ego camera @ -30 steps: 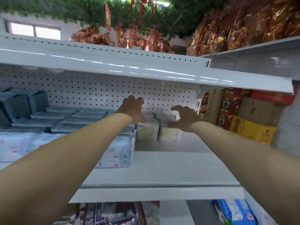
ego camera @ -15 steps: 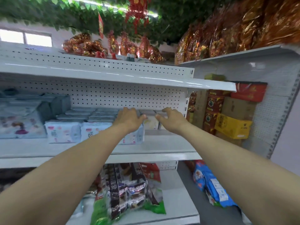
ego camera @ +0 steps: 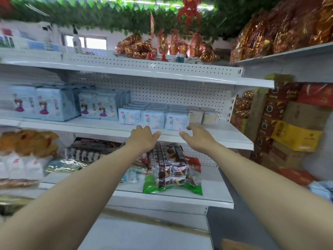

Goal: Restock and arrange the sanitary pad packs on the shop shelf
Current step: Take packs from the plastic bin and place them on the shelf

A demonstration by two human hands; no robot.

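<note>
With your left hand (ego camera: 144,139) and right hand (ego camera: 199,139) both empty, fingers loosely spread at the front lip of the shelf (ego camera: 227,139) where the sanitary pad packs (ego camera: 153,120) stand in rows, treat this as the arranging step; next, probably square the front row or fetch more stock.

bare shelf (ego camera: 228,131) right of packs (ego camera: 210,117)

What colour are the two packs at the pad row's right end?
The two small packs are pale yellow; head view.
</note>
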